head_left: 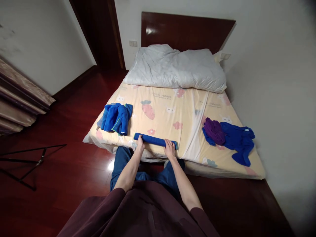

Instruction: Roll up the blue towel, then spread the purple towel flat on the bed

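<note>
A blue towel rolled into a long tube (pixel 154 140) lies across the near edge of the bed (pixel 172 115). My left hand (pixel 140 143) is closed on the roll's left end. My right hand (pixel 170 147) lies on top of the roll near its right end, fingers curled over it. Both forearms reach forward from my dark maroon sleeves.
Several rolled blue towels (pixel 116 118) sit at the bed's left. A purple cloth (pixel 214 130) lies on crumpled blue cloths (pixel 238 140) at the right. A white duvet (pixel 175 67) is bunched at the headboard. A black metal stand (pixel 27 161) rests on the wooden floor to the left.
</note>
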A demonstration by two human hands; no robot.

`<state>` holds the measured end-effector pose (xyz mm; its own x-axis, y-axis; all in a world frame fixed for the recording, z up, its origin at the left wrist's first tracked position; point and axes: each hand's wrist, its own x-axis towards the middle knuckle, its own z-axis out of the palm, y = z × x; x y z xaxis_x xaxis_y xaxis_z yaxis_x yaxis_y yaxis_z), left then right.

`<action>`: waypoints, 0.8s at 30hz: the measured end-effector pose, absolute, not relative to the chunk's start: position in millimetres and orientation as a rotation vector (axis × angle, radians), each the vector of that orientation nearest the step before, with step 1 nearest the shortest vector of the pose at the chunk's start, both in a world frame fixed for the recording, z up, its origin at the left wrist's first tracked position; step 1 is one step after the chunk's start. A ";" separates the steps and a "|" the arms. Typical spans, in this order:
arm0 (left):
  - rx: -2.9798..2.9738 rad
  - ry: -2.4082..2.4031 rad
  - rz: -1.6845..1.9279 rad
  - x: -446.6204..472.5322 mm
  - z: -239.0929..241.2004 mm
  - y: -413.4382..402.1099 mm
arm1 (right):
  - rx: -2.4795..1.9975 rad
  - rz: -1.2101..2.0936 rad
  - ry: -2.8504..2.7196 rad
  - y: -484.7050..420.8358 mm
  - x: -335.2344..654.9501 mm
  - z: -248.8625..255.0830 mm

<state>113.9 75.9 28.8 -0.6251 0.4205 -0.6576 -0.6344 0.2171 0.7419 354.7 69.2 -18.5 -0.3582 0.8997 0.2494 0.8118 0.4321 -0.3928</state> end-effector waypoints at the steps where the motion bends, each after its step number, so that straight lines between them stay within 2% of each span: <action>1: -0.201 1.602 1.571 114.5 32.6 77.2 | -1.484 0.270 -2.297 72.3 353.4 -12.5; 6: -0.079 1.380 1.656 114.8 57.5 84.2 | -1.748 0.201 -2.455 80.7 336.7 17.4; 10: 0.101 1.184 1.700 109.7 86.5 94.5 | -1.775 0.225 -2.410 80.0 322.8 24.8; 17: 0.503 1.014 1.666 85.6 164.5 122.5 | -1.646 0.581 -2.019 91.2 275.6 36.2; 24: 0.765 0.907 1.520 39.5 257.0 128.0 | -1.352 0.867 -1.713 112.6 182.8 83.5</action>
